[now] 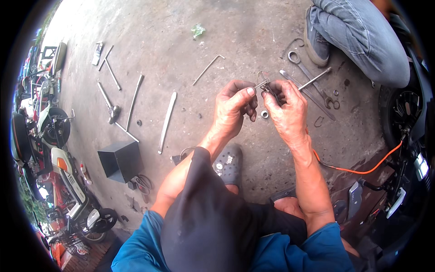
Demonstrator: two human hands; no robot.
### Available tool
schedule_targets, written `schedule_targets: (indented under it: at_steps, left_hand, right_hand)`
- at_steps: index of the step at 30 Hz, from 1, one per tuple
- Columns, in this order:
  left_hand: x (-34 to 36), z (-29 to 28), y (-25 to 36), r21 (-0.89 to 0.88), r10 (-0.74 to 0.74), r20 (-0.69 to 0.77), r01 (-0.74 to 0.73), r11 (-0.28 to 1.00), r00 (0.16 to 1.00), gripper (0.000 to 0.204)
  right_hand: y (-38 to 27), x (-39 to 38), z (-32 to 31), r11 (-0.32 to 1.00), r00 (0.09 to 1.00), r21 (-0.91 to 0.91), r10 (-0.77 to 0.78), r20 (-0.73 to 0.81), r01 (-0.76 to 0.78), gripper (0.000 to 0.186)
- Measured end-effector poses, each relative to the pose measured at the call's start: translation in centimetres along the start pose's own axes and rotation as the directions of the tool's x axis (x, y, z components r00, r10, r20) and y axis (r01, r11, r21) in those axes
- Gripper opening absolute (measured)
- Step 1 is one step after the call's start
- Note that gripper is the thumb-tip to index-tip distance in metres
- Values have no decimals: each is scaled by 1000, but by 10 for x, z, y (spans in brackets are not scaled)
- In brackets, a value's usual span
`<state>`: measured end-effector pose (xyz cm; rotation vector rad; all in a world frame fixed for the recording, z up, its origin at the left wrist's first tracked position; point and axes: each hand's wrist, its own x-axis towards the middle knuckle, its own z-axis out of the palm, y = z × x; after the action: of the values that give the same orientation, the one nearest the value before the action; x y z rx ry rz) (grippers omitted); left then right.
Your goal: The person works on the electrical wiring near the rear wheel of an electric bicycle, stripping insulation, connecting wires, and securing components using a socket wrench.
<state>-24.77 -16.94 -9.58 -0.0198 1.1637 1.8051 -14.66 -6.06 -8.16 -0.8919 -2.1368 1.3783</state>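
Between my two hands, above the concrete, is a small metal part (262, 84) with a thin bent wire at its top. My left hand (233, 106) pinches it from the left between thumb and fingers. My right hand (287, 109) has its thumb and fingers closed on the right end, over a small dark piece. Fingers cover much of the part, so its exact kind is unclear. A metal rod (316, 78) shows beyond my right hand; whether it touches the hand I cannot tell. Below the fingers lies a small metal ring (264, 114).
A ring spanner (312, 76) lies at right, near another person's shoe (317, 43). Further left are a hex key (208, 69), a flat metal bar (167, 121), a ratchet (113, 112) and a black box (120, 161). An orange cable (362, 172) runs toward a motorbike wheel (405, 109).
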Motion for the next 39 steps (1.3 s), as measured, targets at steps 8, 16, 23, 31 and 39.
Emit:
schedule_targets:
  at_steps: [8, 16, 23, 31, 39]
  left_hand:
    - [2, -6, -4, 32, 18, 26, -19, 999, 999, 27]
    - [3, -6, -7, 135, 44, 65, -52, 989, 997, 28]
    - [2, -17, -7, 18, -52, 32, 51, 999, 998, 27]
    - [-4, -10, -11, 94, -88, 75, 81, 992, 993, 28]
    - [-1, -12, -11, -31, -126, 62, 129, 991, 990, 28]
  right_hand:
    - [-2, 9, -5, 935, 930, 86, 325, 171, -343, 22]
    - [-8, 15, -30, 759, 847, 433, 286, 448, -486, 66]
    - [13, 2, -42, 839, 795, 194, 372, 479, -509, 42]
    - [-1, 4, -38, 863, 797, 132, 379, 471, -488, 38]
    - [12, 0, -58, 882, 781, 140, 312, 540, -449, 46]
